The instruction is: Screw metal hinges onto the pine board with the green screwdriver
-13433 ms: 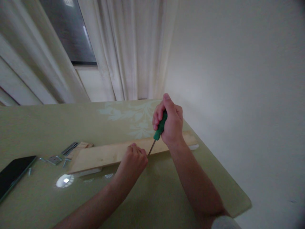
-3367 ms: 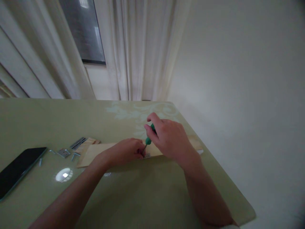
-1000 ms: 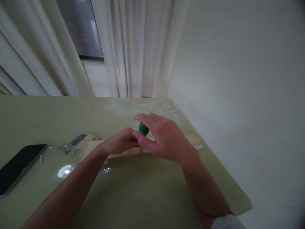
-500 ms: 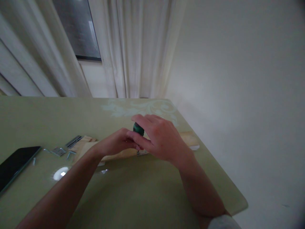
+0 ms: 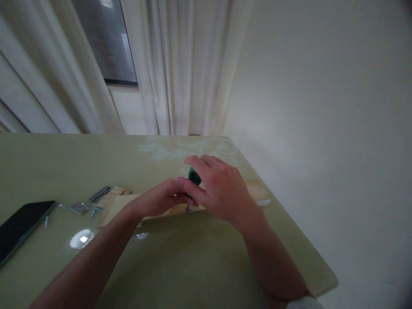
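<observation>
A pale green glossy table with a faint leaf pattern takes up the lower part of the room. A long light wooden board lies flat across it, running left to right. Beyond the board, past the table's far edge, hang cream pleated curtains beside a dark window pane. Well to the left of the board a flat black phone lies face up.

The person's right hand is over the board, just right of its middle. Its thumb and fingers are wrapped tight around a green-handled screwdriver, which stands nearly upright. Only the top of the handle shows between forefinger and thumb. The left hand rests on the board's middle, its fingers drawn together against the right hand's thumb. I cannot tell whether they pinch anything.

Under both hands, at the board's near edge, sits a small silver metal plate, where the screwdriver points down. A short pale wood offcut lies just behind the board's left end, with a grey metal strip touching it. A silver hinge lies just left of the board's left end, and small silver screws are scattered between the board and the phone.
</observation>
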The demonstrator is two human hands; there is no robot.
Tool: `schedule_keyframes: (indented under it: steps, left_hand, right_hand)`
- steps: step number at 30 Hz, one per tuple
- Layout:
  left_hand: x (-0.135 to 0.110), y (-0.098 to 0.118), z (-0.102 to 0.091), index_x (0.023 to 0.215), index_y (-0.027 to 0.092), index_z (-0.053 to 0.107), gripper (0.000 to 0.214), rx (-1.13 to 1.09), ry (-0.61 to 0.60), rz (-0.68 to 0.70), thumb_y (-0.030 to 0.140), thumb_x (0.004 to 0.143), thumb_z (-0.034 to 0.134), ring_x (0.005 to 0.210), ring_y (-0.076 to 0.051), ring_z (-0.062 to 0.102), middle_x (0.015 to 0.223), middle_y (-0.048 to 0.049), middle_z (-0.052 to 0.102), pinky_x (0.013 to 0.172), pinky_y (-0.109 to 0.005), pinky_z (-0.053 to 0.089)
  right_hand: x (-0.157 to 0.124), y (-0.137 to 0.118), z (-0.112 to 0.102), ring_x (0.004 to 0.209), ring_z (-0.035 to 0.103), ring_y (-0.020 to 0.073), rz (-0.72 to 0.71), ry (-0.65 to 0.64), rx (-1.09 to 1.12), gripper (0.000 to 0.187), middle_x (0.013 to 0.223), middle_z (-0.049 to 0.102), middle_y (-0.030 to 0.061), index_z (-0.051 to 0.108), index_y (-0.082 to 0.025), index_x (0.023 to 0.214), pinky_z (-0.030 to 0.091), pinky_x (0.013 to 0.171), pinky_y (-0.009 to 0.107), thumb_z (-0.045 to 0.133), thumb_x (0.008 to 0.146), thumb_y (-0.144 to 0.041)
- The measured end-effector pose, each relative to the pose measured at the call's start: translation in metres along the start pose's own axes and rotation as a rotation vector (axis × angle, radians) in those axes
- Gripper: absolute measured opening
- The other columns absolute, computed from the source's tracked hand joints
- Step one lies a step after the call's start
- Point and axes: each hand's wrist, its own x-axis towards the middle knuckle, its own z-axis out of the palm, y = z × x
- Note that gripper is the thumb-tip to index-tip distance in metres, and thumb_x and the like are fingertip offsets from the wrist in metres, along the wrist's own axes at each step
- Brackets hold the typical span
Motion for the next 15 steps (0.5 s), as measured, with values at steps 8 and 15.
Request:
schedule_keyframes:
  steps: [8, 15]
  left_hand:
    - [0.0, -0.002, -0.002, 0.079, 0.015, 0.076, 0.014, 0.062, -0.004, -0.098, 0.026, 0.088, 0.073, 0.074, -0.016, 0.066, 0.077, -0.0014, 0.076, 0.066, -0.024, 0.053]
    - [-0.002, -0.002, -0.005, 0.082, 0.016, 0.078, 0.022, 0.023, -0.036, -0.023, 0.029, 0.095, 0.067, 0.077, -0.015, 0.066, 0.086, -0.002, 0.079, 0.071, -0.024, 0.053]
  right_hand:
    - [-0.002, -0.004, 0.003, 0.099, 0.07, 0.0233, -0.038, -0.039, 0.075, 0.032, 0.112, 0.076, 0.006, 0.058, -0.023, 0.134, 0.045, 0.077, 0.032, 0.054, 0.108, -0.041]
    - [-0.003, -0.007, -0.001, 0.093, 0.068, 0.023, 0.041, -0.007, 0.022, 0.038, 0.105, 0.073, 0.0063, 0.063, -0.025, 0.13, 0.041, 0.071, 0.031, 0.053, 0.107, -0.054]
